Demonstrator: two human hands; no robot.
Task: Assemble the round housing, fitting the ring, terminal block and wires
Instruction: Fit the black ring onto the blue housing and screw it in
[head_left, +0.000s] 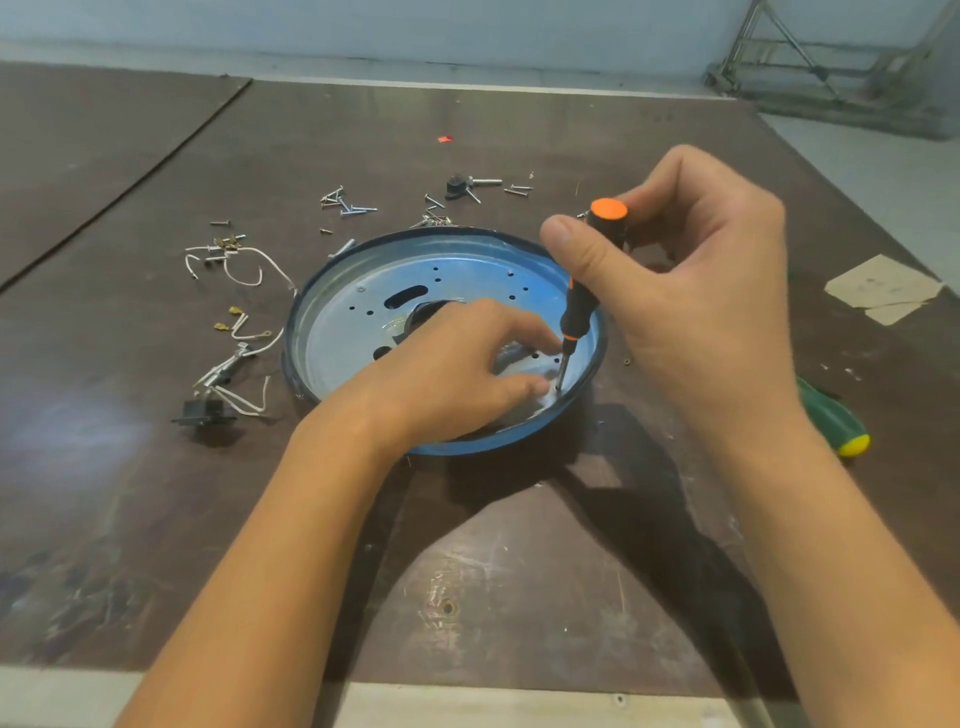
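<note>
A round blue metal housing (337, 332) lies open side up in the middle of the brown table, its floor pierced with holes and slots. My right hand (691, 291) grips a black and orange screwdriver (576, 306), held nearly upright with its tip on the housing floor near the right rim. My left hand (457, 364) rests inside the housing, fingertips pinching something small beside the tip; the part itself is hidden. White wires (244, 260) with brass terminals lie left of the housing. A black terminal block (200, 413) with wires sits at the lower left.
Loose screws (348, 202) are scattered behind the housing, beside a small black part (457, 187). A green and yellow screwdriver handle (831, 423) lies to the right behind my right wrist. Paper scraps (883, 286) sit at the far right. The table's front edge runs below my arms.
</note>
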